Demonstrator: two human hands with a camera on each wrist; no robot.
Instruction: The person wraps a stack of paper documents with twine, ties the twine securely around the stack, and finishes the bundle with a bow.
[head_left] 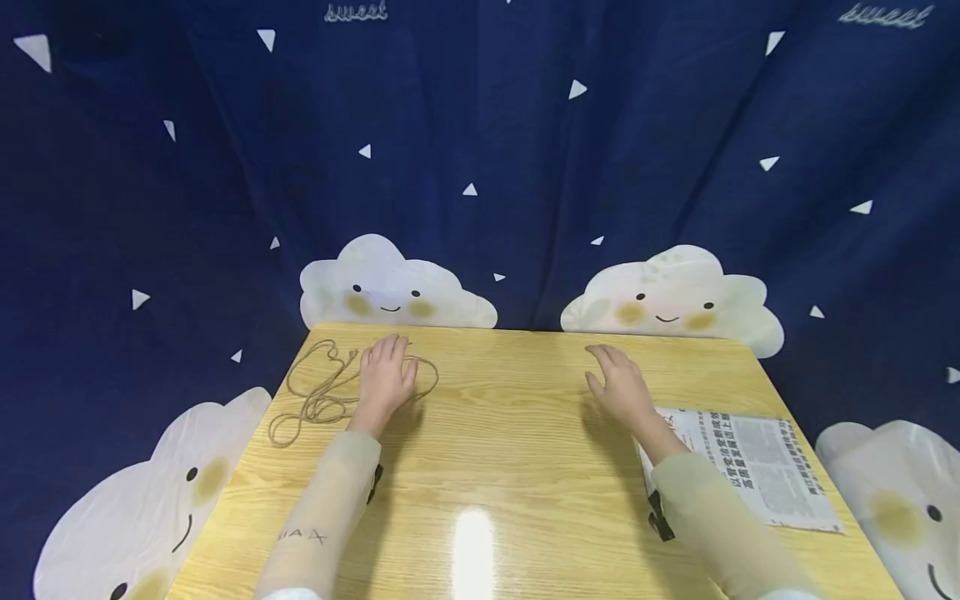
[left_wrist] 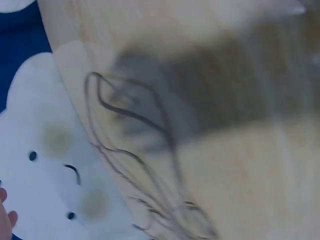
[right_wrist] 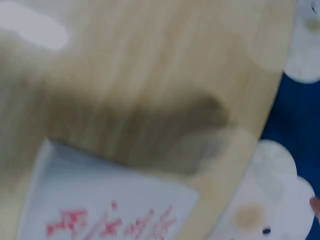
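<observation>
A thin brown cord [head_left: 318,398] lies in loose loops at the far left of the table. Over its right part my left hand [head_left: 385,377] hovers, fingers extended; a loop of cord shows past its thumb side. The left wrist view has the cord [left_wrist: 171,145] with the hand's shadow across it, and only fingertips [left_wrist: 6,220] at the left edge. My right hand [head_left: 621,390] is held above the table, fingers relaxed and nothing in them, beside the upper left corner of a folded newspaper [head_left: 772,467]. Red print marks that newspaper [right_wrist: 115,195] in the right wrist view.
The light wooden table [head_left: 480,433] ends at a far edge against a dark blue curtain [head_left: 517,167] printed with white triangles and smiling clouds [head_left: 390,292]. A bright glare spot [head_left: 473,554] lies near the front middle of the table.
</observation>
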